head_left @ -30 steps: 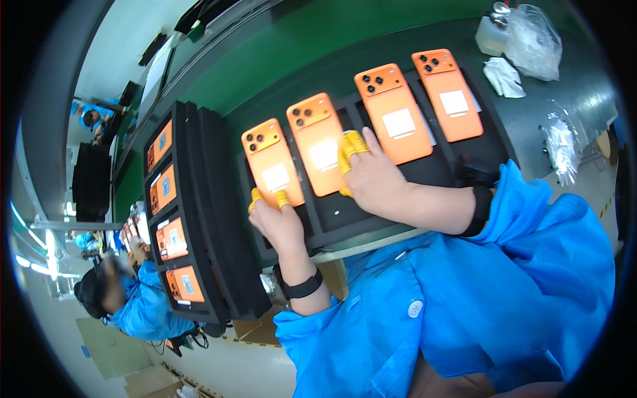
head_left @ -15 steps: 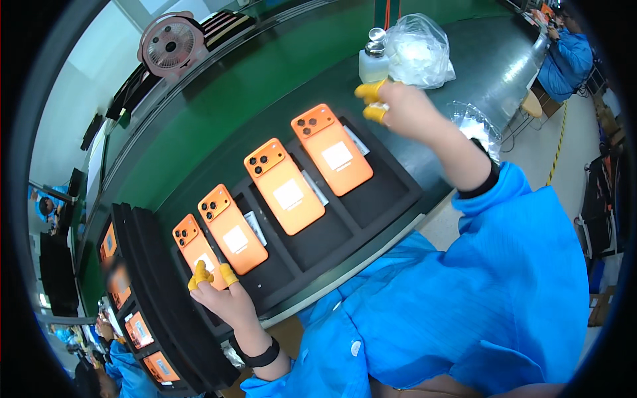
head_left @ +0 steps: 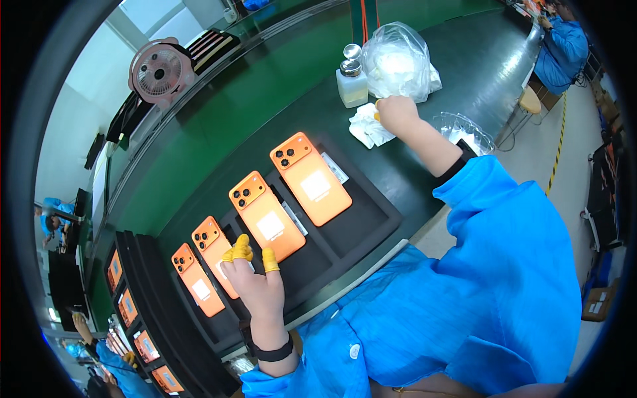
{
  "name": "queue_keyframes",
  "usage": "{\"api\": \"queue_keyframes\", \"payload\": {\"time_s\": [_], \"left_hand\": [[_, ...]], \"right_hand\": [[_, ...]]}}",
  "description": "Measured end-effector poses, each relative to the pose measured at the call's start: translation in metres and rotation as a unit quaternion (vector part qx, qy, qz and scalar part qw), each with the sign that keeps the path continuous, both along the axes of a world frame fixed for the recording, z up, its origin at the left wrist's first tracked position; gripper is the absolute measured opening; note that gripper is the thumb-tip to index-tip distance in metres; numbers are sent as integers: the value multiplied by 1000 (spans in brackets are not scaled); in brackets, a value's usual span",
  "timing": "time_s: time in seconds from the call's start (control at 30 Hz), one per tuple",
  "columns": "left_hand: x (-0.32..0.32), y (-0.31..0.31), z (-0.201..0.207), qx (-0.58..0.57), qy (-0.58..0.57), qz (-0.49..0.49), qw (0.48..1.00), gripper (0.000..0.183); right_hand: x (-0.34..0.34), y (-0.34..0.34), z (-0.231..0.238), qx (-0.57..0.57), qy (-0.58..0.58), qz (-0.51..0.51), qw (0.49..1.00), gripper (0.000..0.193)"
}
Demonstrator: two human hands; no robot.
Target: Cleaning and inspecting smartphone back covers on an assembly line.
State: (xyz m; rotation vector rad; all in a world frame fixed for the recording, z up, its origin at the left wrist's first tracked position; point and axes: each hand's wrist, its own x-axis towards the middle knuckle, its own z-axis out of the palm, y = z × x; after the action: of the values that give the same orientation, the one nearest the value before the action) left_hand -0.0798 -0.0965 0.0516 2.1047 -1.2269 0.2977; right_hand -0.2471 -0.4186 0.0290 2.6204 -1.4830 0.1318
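Several orange phones lie back side up in a row in a black foam tray (head_left: 361, 225), each with a white square label on its back. My left hand (head_left: 257, 282), in yellow finger cots, is over the second phone from the left (head_left: 206, 233) and hides its lower part. Its thumb and fingers are apart with nothing between them. At the far right my right hand (head_left: 400, 118) pinches a crumpled white wipe (head_left: 369, 127) above the table; most of its fingertips are hidden. The rightmost phone (head_left: 318, 189) lies nearest to the wipe.
A pump bottle (head_left: 352, 89) and a clear bag of white material (head_left: 397, 63) stand beyond my right hand. A clear plastic container (head_left: 458, 129) sits by my right wrist. Stacked black trays (head_left: 142, 292) with orange phones are at the left. Co-workers in blue are farther off.
My left hand has moved right from the leftmost phone to the second. My right hand has lowered slightly, and the white wipe now shows at its fingers. The view has shifted.
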Motion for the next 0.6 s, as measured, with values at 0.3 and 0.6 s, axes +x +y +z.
{"api": "queue_keyframes", "payload": {"time_s": [0.3, 0.6], "left_hand": [[-3, -9, 3, 11, 9, -12, 1000, 35], [-18, -35, 3, 4, 52, -84, 995, 36]], "right_hand": [[-14, 24, 58, -20, -229, 35, 973, 14], [-13, 55, 71, 53, -288, 192, 937, 26]]}}
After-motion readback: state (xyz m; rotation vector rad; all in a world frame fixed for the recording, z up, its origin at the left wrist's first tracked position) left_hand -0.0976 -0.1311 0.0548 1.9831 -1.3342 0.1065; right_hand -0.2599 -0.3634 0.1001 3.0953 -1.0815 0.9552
